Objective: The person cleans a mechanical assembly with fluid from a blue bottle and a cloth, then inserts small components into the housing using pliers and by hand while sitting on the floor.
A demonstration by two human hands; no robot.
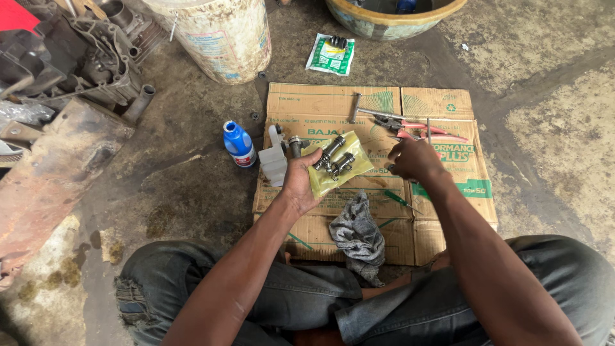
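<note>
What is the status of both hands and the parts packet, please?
Left hand holds yellow packet of metal parts. Right hand closed beside it. Grey rag below, clear.

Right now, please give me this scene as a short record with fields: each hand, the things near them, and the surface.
Left hand: holds a yellow plastic packet with dark metal parts inside.
Right hand: closed, above the cardboard; what it holds cannot be told.
Surface: flattened cardboard on a concrete floor.
On cardboard: red-handled pliers, grey rag, green screwdriver, white plastic part.
Beside cardboard: blue bottle, white bucket, green sachet.
</note>
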